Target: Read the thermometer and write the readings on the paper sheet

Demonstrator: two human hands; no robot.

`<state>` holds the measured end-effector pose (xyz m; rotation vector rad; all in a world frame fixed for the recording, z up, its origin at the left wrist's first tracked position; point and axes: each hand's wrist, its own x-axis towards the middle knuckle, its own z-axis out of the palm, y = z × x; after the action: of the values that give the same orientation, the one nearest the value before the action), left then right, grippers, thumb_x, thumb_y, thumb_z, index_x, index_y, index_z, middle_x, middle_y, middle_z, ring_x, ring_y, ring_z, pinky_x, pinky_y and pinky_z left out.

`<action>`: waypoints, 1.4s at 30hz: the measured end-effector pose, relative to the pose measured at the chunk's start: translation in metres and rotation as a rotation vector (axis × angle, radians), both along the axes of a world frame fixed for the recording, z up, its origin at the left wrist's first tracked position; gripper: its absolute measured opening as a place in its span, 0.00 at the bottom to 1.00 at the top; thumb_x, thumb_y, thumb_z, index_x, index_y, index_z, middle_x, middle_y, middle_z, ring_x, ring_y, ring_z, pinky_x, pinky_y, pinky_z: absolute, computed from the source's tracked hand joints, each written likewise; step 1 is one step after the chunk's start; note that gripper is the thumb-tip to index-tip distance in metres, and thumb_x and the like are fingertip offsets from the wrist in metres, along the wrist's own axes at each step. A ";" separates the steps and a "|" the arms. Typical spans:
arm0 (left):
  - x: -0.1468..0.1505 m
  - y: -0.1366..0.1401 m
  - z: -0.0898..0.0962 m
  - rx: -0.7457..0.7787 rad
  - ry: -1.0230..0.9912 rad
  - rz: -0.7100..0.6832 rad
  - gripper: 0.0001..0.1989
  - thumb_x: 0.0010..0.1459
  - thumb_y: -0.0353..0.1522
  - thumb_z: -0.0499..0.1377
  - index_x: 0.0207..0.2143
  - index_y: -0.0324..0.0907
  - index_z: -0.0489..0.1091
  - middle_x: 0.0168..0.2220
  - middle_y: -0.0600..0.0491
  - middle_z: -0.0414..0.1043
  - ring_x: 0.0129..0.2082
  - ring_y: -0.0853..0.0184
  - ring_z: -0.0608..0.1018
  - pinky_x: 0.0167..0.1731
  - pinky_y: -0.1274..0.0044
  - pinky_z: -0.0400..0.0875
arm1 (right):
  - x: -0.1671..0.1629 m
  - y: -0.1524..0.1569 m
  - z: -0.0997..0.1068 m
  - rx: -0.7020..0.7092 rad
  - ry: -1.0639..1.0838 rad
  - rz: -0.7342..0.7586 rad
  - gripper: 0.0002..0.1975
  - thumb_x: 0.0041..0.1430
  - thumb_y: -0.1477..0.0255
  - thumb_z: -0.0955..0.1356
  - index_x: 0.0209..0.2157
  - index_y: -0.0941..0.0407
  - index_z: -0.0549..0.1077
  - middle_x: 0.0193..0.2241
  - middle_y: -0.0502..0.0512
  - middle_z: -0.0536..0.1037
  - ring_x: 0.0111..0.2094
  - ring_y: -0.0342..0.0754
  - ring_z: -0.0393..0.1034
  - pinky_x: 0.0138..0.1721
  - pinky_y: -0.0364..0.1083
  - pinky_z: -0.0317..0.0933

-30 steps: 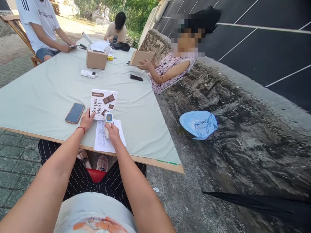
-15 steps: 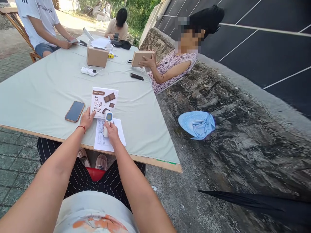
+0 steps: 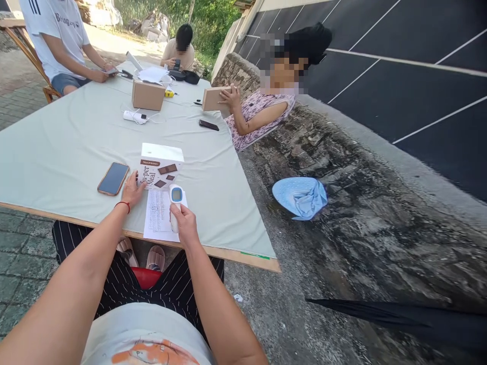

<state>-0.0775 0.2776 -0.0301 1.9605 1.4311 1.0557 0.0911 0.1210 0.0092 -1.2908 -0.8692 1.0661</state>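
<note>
My right hand (image 3: 185,223) is wrapped round the handle of a white handheld infrared thermometer (image 3: 174,221), whose small blue-framed screen faces me. A white box printed "Su-per Meal" (image 3: 155,178) with brown chocolate-bar pictures stands upright on the table, its plain top showing. At the box's lower left edge rests my left hand (image 3: 133,189), fingers apart; the thumb reaches the front face. A printed sheet (image 3: 155,230) lies in front of the box, partly under the thermometer and right hand. Left of my left hand lies a smartphone (image 3: 113,178) with a dark screen.
Farther back on the cloth-covered table (image 3: 76,152) are a cardboard box (image 3: 147,96), a white cabled device (image 3: 134,117) and a dark phone (image 3: 209,124). A person at right holds a brown box (image 3: 213,99); two others sit beyond. A blue hat (image 3: 300,197) lies right of the table.
The white box has gone from leaning back to upright, and its top now shows. My left hand's grip on it has loosened. The thermometer has shifted slightly right and down.
</note>
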 end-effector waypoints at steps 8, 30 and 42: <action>-0.001 0.001 0.006 -0.018 0.012 0.055 0.28 0.55 0.38 0.60 0.56 0.36 0.63 0.53 0.38 0.68 0.50 0.54 0.75 0.53 0.62 0.69 | 0.031 -0.019 -0.006 0.038 -0.158 -0.059 0.24 0.49 0.51 0.70 0.37 0.57 0.77 0.30 0.50 0.77 0.32 0.46 0.67 0.35 0.43 0.62; 0.007 -0.137 0.003 0.223 0.498 -0.100 0.22 0.57 0.39 0.61 0.51 0.39 0.66 0.55 0.39 0.65 0.55 0.50 0.70 0.54 0.59 0.68 | 0.027 0.035 -0.032 -0.176 -1.178 -0.032 0.24 0.61 0.67 0.64 0.58 0.59 0.66 0.47 0.66 0.75 0.47 0.57 0.68 0.47 0.52 0.61; 0.013 -0.142 0.004 0.208 0.511 -0.112 0.23 0.55 0.39 0.62 0.51 0.39 0.67 0.55 0.40 0.66 0.55 0.51 0.70 0.55 0.60 0.67 | 0.023 0.001 -0.057 0.161 -0.195 -0.081 0.22 0.51 0.65 0.67 0.48 0.55 0.70 0.30 0.49 0.72 0.30 0.43 0.66 0.35 0.45 0.65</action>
<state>-0.0644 0.1354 -0.0260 2.5615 1.4788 0.7029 0.1145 0.1218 -0.0474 -1.2969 -1.0191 0.7991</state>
